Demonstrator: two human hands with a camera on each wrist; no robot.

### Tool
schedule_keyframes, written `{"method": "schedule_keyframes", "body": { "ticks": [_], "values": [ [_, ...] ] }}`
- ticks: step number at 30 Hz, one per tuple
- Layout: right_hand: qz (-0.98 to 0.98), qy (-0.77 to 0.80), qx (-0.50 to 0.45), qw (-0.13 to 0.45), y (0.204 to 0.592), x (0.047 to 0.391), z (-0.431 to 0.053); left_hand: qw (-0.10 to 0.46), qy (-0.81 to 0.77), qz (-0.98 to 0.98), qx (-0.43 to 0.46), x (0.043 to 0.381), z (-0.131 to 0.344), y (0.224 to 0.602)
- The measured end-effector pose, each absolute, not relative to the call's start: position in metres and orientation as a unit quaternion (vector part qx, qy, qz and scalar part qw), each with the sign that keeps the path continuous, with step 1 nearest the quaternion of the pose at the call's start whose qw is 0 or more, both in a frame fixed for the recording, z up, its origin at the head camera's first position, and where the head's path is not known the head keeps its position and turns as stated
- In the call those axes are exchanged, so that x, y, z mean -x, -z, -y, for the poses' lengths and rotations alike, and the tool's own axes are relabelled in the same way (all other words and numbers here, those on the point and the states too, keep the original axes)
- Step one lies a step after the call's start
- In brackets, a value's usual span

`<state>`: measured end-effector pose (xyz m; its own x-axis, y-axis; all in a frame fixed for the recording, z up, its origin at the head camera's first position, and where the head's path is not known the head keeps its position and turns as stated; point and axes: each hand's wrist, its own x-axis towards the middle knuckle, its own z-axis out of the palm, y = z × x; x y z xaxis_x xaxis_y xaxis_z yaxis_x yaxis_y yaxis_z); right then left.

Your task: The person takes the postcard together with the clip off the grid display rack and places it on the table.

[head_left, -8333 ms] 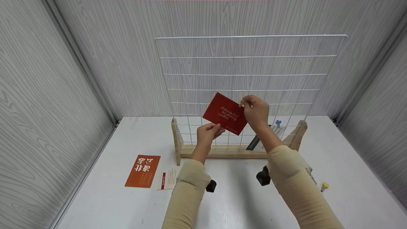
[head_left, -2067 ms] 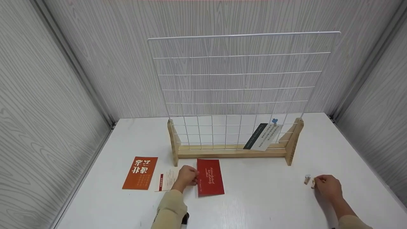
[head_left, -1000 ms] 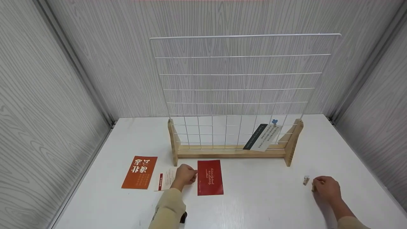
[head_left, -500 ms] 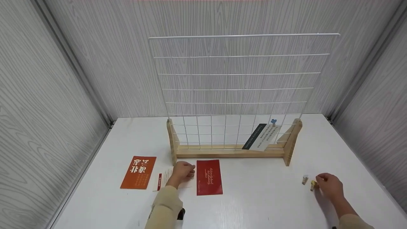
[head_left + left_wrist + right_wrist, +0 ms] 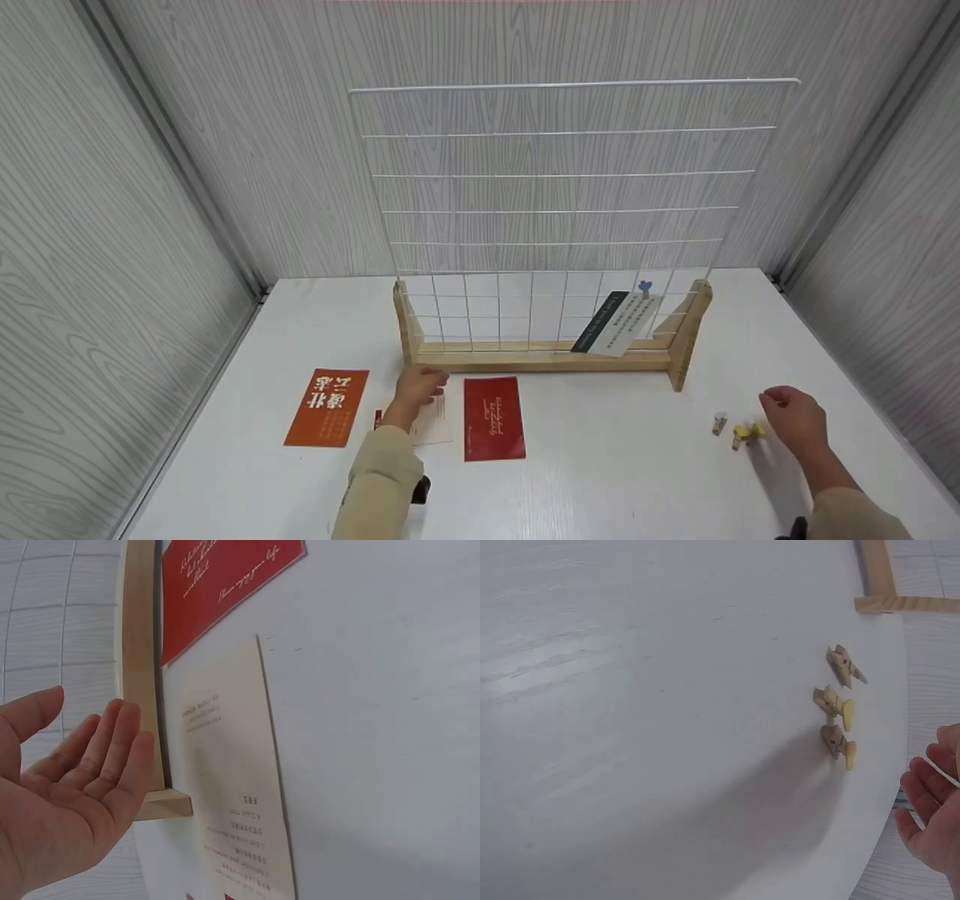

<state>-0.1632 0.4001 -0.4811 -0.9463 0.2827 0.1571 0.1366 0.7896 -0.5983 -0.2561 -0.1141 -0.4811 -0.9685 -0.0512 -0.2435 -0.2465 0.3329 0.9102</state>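
My left hand [image 5: 417, 388], fingers loosely bent and holding nothing, hovers over a cream printed card [image 5: 232, 765], partly covering it in the head view. To its right a red card [image 5: 494, 418] with white script lies flat on the table. My right hand [image 5: 799, 420] is raised at the right, fingers relaxed, with nothing in them. Just left of it lie small wooden clothespins: a pale-topped clothespin [image 5: 843, 666], a yellow-topped clothespin [image 5: 831, 705] and another yellow-topped clothespin [image 5: 835, 744]. An orange card [image 5: 327, 408] lies at the left.
Behind the cards stands a white wire grid [image 5: 532, 244] in a wooden base [image 5: 544, 363]. A black-and-white card [image 5: 619, 324] hangs tilted on its lower right, held by a blue-topped clothespin [image 5: 646, 288]. Pale panels [image 5: 150, 262] enclose the white table [image 5: 585, 465].
Earlier both hands held the red card before the grid; now it lies on the table. My left hand has moved left, away from it. My right hand has let go of a yellow-topped clothespin and drawn back rightward.
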Motion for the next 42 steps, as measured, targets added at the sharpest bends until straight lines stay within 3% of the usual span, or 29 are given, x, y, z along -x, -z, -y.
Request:
{"method": "schedule_keyframes", "body": {
  "ticks": [22,42],
  "values": [
    [0.918,-0.329,0.092,0.204,0.418,0.189,-0.393,-0.014,-0.553,-0.833,0.012,0.269,0.098,0.432],
    [0.9,-0.326,0.028,0.288,0.368,0.22,-0.343,-0.005,-0.548,-0.835,-0.055,0.279,0.061,0.395]
  ]
}}
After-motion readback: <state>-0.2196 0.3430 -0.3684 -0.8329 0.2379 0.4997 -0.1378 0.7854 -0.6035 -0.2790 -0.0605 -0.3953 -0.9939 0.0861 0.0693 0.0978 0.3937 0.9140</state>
